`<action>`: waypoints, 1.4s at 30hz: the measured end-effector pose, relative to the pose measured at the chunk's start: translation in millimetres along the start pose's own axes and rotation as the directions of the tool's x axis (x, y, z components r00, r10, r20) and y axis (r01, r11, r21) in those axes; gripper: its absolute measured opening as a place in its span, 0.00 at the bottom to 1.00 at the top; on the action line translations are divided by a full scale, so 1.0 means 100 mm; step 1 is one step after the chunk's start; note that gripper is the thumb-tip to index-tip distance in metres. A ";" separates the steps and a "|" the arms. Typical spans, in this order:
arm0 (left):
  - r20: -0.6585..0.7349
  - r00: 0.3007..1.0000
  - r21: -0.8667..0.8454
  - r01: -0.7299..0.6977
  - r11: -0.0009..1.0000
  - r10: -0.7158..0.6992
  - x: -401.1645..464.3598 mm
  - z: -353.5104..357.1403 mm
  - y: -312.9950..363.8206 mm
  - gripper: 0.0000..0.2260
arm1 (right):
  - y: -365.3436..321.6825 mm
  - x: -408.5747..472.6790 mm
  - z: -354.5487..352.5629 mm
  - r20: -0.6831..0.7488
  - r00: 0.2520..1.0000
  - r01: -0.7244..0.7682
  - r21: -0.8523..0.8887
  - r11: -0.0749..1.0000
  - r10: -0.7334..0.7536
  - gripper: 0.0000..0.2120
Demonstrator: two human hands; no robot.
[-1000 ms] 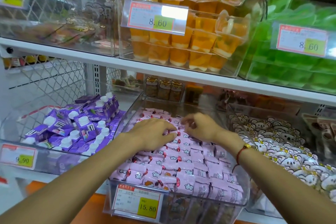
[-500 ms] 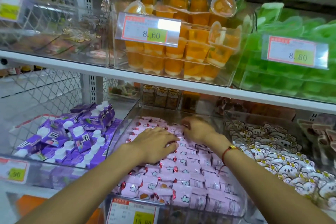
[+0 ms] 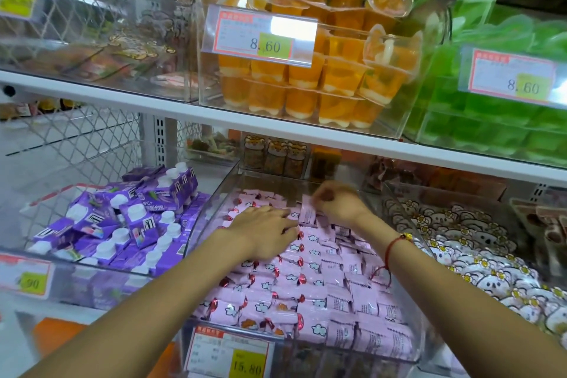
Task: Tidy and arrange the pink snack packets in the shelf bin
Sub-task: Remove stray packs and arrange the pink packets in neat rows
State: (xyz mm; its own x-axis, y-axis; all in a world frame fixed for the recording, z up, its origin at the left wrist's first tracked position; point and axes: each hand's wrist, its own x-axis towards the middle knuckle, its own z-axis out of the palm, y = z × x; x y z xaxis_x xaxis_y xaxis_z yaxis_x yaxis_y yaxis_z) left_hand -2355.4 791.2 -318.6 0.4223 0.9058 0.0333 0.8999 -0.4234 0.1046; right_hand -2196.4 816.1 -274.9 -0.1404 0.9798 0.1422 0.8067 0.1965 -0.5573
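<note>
I see the shelf (image 3: pixel 214 123) running above the clear bin (image 3: pixel 408 255), my landmark here. The bin is packed with rows of pink packets (image 3: pixel 306 282), with a price tag (image 3: pixel 228 356) reading 15.80 on its front wall. Left of the bin sits a heap of purple cartons (image 3: pixel 132 224); right of it, white bear-print packets (image 3: pixel 478 252). Above the bin, on the shelf, orange jelly cups (image 3: pixel 310 83) fill another clear box.

My left hand (image 3: pixel 264 232) lies palm down on the packets in the bin's middle-left, fingers spread fairly flat and pressing, gripping nothing. My right hand (image 3: pixel 337 204) is toward the bin's back, fingers curled, pinching one packet (image 3: pixel 307 214) lifted on edge. A red bracelet (image 3: pixel 394 244) circles that wrist.
</note>
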 end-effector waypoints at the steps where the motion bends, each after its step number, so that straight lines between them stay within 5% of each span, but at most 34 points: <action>1: 0.006 1.000 0.008 0.001 1.000 -0.001 0.00 0.00 0.00 0.21 | -0.03 0.01 -0.01 -0.070 0.998 -0.001 0.089 0.996 0.007 0.08; 5: 0.019 1.000 0.005 -0.001 1.000 0.001 -0.01 -0.03 0.01 0.21 | -0.12 -0.06 -0.02 -0.295 0.945 0.001 0.432 0.902 0.141 0.08; 9: -0.122 0.990 -0.155 0.050 0.987 -0.070 -0.07 -0.09 0.07 0.19 | -0.06 -0.29 -0.07 -0.429 0.800 0.049 0.743 0.668 0.419 0.04; 12: -0.280 0.932 -0.328 0.134 0.935 -0.232 -0.10 -0.21 0.15 0.23 | 0.00 -0.43 -0.12 -0.330 0.807 0.005 0.832 0.554 0.489 0.07; 15: -0.305 0.945 -0.353 0.005 0.936 -0.120 -0.15 -0.30 0.23 0.34 | -0.01 -0.50 -0.07 -0.221 0.859 -0.026 0.882 0.470 0.462 0.12; 19: -0.459 0.888 -0.339 -0.154 0.928 -0.021 -0.20 -0.36 0.25 0.23 | -0.07 -0.52 -0.09 -0.124 0.898 -0.053 0.922 0.383 0.422 0.15; 22: -0.403 0.902 -0.604 -0.136 0.786 -0.154 -0.20 -0.46 0.19 0.19 | -0.06 -0.54 -0.13 -0.189 0.903 -0.059 0.836 0.545 0.387 0.13; 26: -0.165 0.931 -0.901 -0.008 0.433 -0.326 -0.20 -0.52 0.14 0.11 | -0.01 -0.59 -0.17 -0.418 0.903 0.068 0.366 0.928 0.099 0.15; 29: -0.030 0.933 -0.947 0.089 0.310 -0.358 -0.22 -0.56 0.14 0.13 | 0.00 -0.64 -0.20 -0.266 0.939 0.246 0.074 0.966 -0.219 0.26; 31: 0.017 0.949 -0.941 0.122 0.315 -0.315 -0.25 -0.58 0.15 0.14 | -0.02 -0.66 -0.18 -0.161 0.925 0.338 -0.059 0.939 -0.344 0.26; 36: 0.042 0.976 -0.920 0.120 0.372 -0.212 -0.28 -0.63 0.11 0.21 | 0.02 -0.63 -0.14 -0.139 0.958 0.277 0.220 0.935 -0.251 0.16; 42: -0.096 0.973 -0.918 -0.004 0.396 -0.211 -0.21 -0.57 0.11 0.09 | 0.11 -0.58 -0.16 -0.048 0.988 0.149 0.460 0.875 -0.144 0.15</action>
State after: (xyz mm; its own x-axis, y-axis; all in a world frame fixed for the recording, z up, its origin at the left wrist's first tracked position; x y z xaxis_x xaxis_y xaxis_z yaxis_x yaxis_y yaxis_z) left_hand -2360.7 768.5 -261.6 0.2101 0.9720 0.1055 0.2547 -0.1586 0.9539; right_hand -2169.9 760.9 -275.9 -0.2272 0.9386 0.2597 0.4211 0.3352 -0.8428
